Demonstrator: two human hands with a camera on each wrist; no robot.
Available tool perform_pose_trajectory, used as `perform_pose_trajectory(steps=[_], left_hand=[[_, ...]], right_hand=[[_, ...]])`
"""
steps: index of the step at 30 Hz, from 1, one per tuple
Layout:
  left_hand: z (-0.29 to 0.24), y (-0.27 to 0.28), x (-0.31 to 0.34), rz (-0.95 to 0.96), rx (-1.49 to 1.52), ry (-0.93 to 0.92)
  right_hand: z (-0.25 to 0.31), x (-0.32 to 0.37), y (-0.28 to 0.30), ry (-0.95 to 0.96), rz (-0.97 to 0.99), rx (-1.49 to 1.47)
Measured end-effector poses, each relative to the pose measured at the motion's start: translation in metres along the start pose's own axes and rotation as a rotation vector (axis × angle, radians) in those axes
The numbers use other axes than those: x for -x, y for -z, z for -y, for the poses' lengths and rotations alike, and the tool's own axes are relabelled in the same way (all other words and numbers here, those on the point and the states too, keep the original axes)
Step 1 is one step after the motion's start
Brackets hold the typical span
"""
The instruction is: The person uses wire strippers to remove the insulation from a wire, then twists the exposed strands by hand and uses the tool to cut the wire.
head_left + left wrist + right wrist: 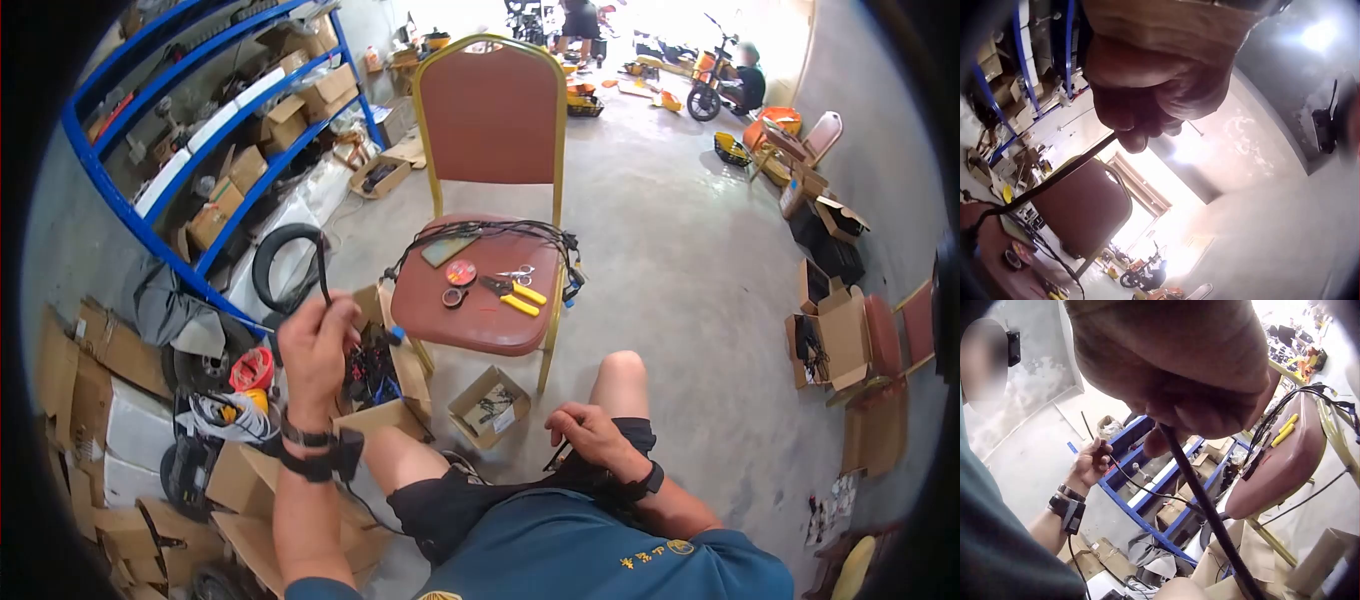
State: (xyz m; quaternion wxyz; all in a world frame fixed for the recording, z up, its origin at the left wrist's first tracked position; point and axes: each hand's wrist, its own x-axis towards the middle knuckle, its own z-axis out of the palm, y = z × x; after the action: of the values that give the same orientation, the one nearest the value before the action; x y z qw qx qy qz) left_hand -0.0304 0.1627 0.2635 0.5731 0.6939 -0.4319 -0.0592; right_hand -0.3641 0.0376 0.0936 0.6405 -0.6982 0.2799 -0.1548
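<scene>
Raised on the left, my left hand (315,350) pinches a thin black cable (323,268) whose end sticks up above the fingers. In the left wrist view that cable (1066,170) runs down to the left from the fingertips. My right hand (590,435), low over the lap, has its fingers curled round a black cable (1200,500), best seen in the right wrist view. A black cable bundle (490,230) lies across the back of the chair seat (430,320). On the seat are yellow-handled pliers (520,298), scissors (520,273), a red roll (461,273), a dark tape roll (454,297) and a phone-like slab (448,250).
A small open carton (470,428) stands on the floor before the chair. Beside it, a larger box (412,380) holds dark wiring. Blue shelving (130,215) and tires stand left, cartons (845,335) and chairs right. A person (748,82) crouches by a small motorbike (706,95) far back.
</scene>
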Motion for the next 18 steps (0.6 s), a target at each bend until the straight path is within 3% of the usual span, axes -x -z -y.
perform_pose_trajectory(steps=[5,8,13,18], left_hand=[[0.003,-0.011,-0.048,-0.013,0.052,-0.196],[0.024,-0.036,-0.077,0.036,-0.133,-0.299],[0.057,-0.128,-0.119,0.113,-0.230,-0.505],[0.087,-0.223,-0.139,0.236,-0.297,-0.466]], right_hand=[[-0.002,0.002,0.002,-0.014,-0.029,0.015],[-0.019,0.003,0.003,-0.051,-0.046,-0.049],[-0.028,0.006,0.007,-0.014,-0.053,-0.154],[-0.029,0.012,0.015,-0.055,-0.054,-0.196]])
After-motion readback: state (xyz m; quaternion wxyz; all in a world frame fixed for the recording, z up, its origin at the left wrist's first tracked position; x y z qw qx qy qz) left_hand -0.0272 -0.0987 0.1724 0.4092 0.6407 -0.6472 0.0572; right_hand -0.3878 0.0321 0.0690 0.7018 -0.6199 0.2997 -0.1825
